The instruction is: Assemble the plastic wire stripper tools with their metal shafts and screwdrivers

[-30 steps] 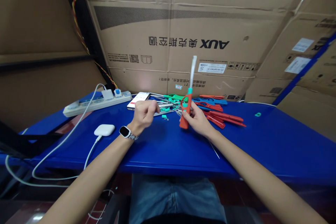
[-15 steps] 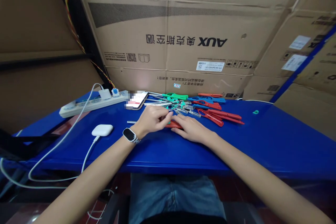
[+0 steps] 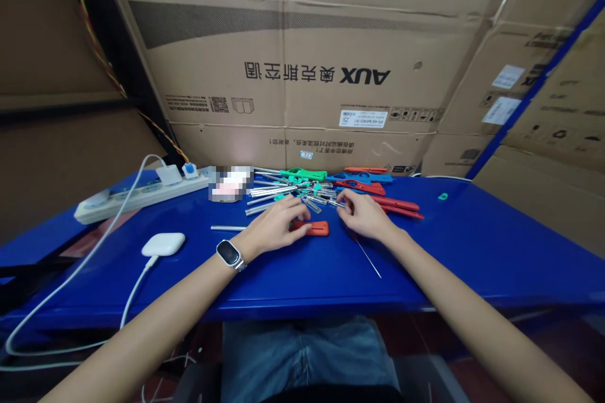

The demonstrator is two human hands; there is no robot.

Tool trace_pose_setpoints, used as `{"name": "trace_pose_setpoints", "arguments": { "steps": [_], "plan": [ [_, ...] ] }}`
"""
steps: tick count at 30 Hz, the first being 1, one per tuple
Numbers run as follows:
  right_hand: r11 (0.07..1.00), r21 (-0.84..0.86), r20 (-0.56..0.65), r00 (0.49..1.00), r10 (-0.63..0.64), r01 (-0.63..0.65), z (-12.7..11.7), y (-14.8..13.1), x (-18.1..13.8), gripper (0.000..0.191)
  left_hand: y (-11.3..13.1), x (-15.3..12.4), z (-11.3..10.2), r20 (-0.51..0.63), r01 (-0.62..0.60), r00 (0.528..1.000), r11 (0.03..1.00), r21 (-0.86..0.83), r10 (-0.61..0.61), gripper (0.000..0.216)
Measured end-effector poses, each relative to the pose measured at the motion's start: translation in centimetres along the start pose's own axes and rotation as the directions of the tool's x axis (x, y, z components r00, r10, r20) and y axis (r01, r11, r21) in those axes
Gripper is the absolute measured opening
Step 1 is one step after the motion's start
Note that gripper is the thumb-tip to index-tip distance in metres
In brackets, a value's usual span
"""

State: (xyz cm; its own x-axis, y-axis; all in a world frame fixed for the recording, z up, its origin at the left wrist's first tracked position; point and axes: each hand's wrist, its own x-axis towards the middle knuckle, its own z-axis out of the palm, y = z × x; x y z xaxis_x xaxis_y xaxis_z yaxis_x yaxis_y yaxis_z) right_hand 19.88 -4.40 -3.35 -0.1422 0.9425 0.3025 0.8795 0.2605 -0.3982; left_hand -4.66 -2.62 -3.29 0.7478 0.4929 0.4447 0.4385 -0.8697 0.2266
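Observation:
My left hand (image 3: 278,225), a watch on its wrist, is curled over an orange-red long-nosed lighter (image 3: 319,228). The lighter lies on the blue table, and its metal tube points left from under the hand. To the right, my right hand (image 3: 363,213) has its fingers pinched together at the edge of the pile. A thin metal rod (image 3: 369,259) comes out from below that hand towards the front edge; its other end is hidden. By the fingertips is a small clear and metal piece (image 3: 333,203), and I cannot tell whether it is gripped.
Behind my hands lie metal tubes (image 3: 271,191) and clear pieces, a green lighter handle (image 3: 305,174), blue handles (image 3: 373,177) and red handles (image 3: 397,204). Left are a power strip (image 3: 142,192), a blurred phone (image 3: 230,184) and a white case (image 3: 163,244) on a cable. Cardboard (image 3: 307,25) walls the back.
My right hand has left the orange-red lighter and moved right to the pile, where a thin rod now shows under it. My left hand stays at the lighter. The view has shifted slightly.

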Motion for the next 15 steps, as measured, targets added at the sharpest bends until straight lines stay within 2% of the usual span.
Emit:
{"name": "trace_pose_setpoints", "arguments": {
  "steps": [2, 6, 11, 15],
  "plan": [
    [0.984, -0.153, 0.028, 0.995, 0.093, -0.088, -0.2, 0.6, -0.5, 0.018, 0.2, 0.3, 0.3, 0.034, -0.007, 0.999, 1.0, 0.014, 0.007, 0.018],
    [0.958, -0.276, 0.093, 0.99, 0.106, -0.077, -0.2, 0.2, -1.1, 0.026, 0.2, 0.6, 0.9, 0.091, -0.027, 0.996, 0.998, 0.048, 0.023, 0.022],
    [0.972, -0.236, 0.142, 0.989, 0.038, -0.004, -0.2, -0.5, -1.4, 0.019, -0.3, 0.4, 0.9, 0.12, -0.004, 0.993, 0.999, 0.034, -0.001, 0.024],
    [0.995, -0.059, 0.135, 0.988, -0.075, 0.084, 0.0, -0.2, -0.6, 0.015, -0.1, 0.3, 0.6, 0.081, 0.044, 0.996, 0.998, 0.035, -0.047, 0.027]
  ]
}}
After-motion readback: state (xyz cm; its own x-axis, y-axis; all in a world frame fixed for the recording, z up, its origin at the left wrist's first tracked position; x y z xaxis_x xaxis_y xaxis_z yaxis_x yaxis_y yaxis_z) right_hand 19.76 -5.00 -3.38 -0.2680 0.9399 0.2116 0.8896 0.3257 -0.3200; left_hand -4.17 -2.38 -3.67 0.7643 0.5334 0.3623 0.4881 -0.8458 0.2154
